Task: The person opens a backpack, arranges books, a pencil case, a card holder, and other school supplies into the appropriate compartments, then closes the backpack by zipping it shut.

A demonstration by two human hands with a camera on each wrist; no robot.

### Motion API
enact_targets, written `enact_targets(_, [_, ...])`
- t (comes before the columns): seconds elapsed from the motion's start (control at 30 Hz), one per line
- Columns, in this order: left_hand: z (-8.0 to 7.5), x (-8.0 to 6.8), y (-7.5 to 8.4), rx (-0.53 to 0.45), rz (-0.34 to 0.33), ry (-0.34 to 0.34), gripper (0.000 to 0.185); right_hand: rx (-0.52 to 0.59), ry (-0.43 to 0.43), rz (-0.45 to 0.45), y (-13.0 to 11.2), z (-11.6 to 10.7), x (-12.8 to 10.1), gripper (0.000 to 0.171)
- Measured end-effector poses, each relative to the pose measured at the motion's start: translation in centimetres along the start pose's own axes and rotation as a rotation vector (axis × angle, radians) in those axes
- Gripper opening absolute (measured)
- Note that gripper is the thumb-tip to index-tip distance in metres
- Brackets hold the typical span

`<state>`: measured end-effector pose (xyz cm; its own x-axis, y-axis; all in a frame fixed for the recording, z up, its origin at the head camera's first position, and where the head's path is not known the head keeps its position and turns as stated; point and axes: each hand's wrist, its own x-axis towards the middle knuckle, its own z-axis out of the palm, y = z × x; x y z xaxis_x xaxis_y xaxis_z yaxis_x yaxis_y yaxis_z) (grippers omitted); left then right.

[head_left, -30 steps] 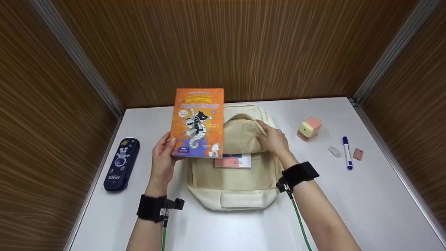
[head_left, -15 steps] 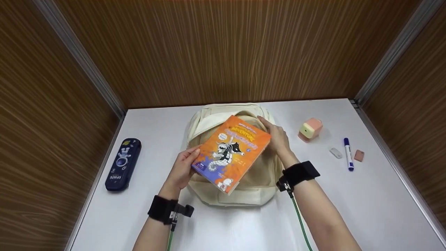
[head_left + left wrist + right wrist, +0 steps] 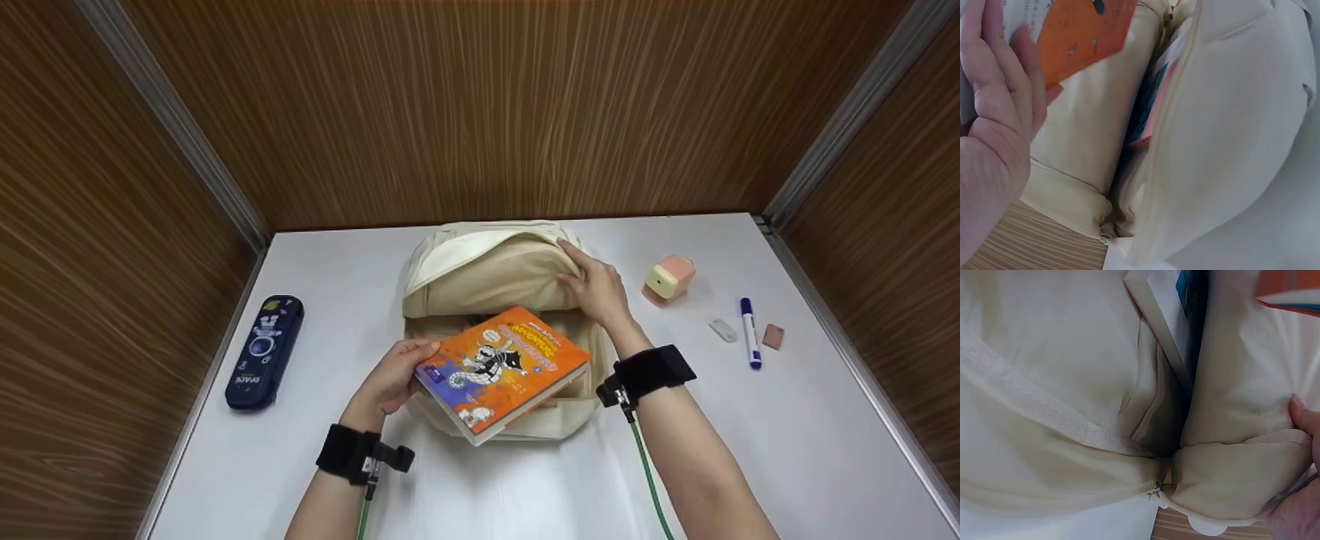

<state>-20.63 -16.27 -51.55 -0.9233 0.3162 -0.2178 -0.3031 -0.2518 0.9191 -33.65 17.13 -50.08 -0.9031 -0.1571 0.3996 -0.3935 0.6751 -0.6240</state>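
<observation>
Orange paperback (image 3: 502, 367), with a cartoon seahorse figure on its cover, lies tilted at lower centre of the head view, over the open mouth of a cream canvas backpack (image 3: 491, 274) that rests on the white bench (image 3: 750, 450). Left hand (image 3: 394, 375) grips the book at its left edge, thumb on the cover and fingers beneath; the left wrist view shows those fingers (image 3: 999, 84) flat against the book's underside, with the orange cover (image 3: 1081, 36) at upper left of that frame. Right hand (image 3: 596, 289) pinches the backpack's raised upper flap at centre right, fingers curled over the fabric edge, holding the opening apart. In the right wrist view a fingertip (image 3: 1304, 415) presses the cream fabric at the right edge of the frame, and the zip end sits at lower centre. Inside the bag, the wrist views show at least one other book (image 3: 1176, 315) standing edge-on, with blue and pink on its cover.

At left of the head view a dark blue pencil case (image 3: 264, 351) with a space motif lies well apart from the bag. At right, near the bag, stands a pink and green pencil sharpener (image 3: 666, 278); further right lie a small grey eraser (image 3: 722, 329), a blue marker (image 3: 749, 332) and a brown eraser (image 3: 772, 336). Wood-grain panels enclose the bench on three sides.
</observation>
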Motion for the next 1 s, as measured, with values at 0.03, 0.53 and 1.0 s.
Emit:
enact_targets(0.03, [0.0, 0.0, -0.1, 0.000, -0.012, 0.010, 0.031, -0.001, 0.006, -0.005, 0.0, -0.1, 0.0, 0.058])
enact_targets(0.53, [0.2, 1.5, -1.0, -0.069, 0.004, 0.075, 0.039, 0.021, 0.013, 0.000, -0.5, -0.3, 0.0, 0.057])
enact_targets(1.0, [2.1, 4.2, -2.2, -0.183, 0.063, 0.171, 0.047, 0.033, 0.015, -0.033, -0.6, -0.4, 0.2, 0.056])
